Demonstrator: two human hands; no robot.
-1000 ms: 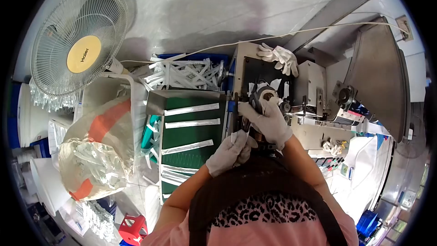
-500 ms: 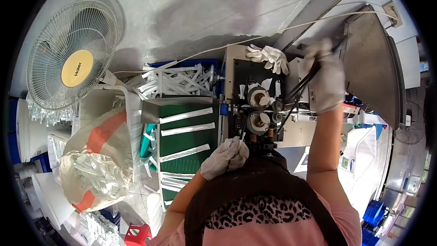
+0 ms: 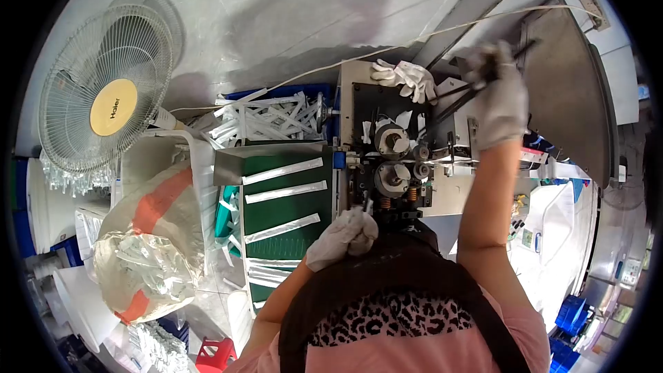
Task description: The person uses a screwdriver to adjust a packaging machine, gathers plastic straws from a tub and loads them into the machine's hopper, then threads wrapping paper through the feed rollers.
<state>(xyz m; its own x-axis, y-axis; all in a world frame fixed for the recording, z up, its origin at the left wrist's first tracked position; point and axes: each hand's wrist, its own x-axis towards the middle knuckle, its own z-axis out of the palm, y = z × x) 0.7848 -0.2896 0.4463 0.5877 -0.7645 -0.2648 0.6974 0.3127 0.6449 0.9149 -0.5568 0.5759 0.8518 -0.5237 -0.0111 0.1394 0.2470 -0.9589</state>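
Observation:
My right hand [image 3: 503, 107], in a white work glove, is raised over the right side of the machine. Its fingers are wrapped round a pair of long dark rods [image 3: 452, 109], which slant down left towards the rollers; their exact kind is unclear. My left hand [image 3: 343, 240], also gloved, is closed at the near left edge of the machine. A thin dark tip [image 3: 367, 204] sticks up by its fingers, and what they hold is hidden. Between the hands stands the machine [image 3: 356, 107] with two round metal rollers [image 3: 392, 141] and springs.
Left of the machine, white strips [image 3: 283, 170] lie across a green conveyor belt [image 3: 286, 192]. Behind it is a blue bin [image 3: 321, 90] of strips. Spare gloves [image 3: 407, 81] lie on the machine. A fan [image 3: 114, 107] and a lined bin [image 3: 148, 235] stand left; a metal panel [image 3: 566, 90] stands right.
The dark rods in my right hand have swung, and their lower ends lie higher. My right hand has shifted slightly and is less blurred. My left hand stays nearly in place.

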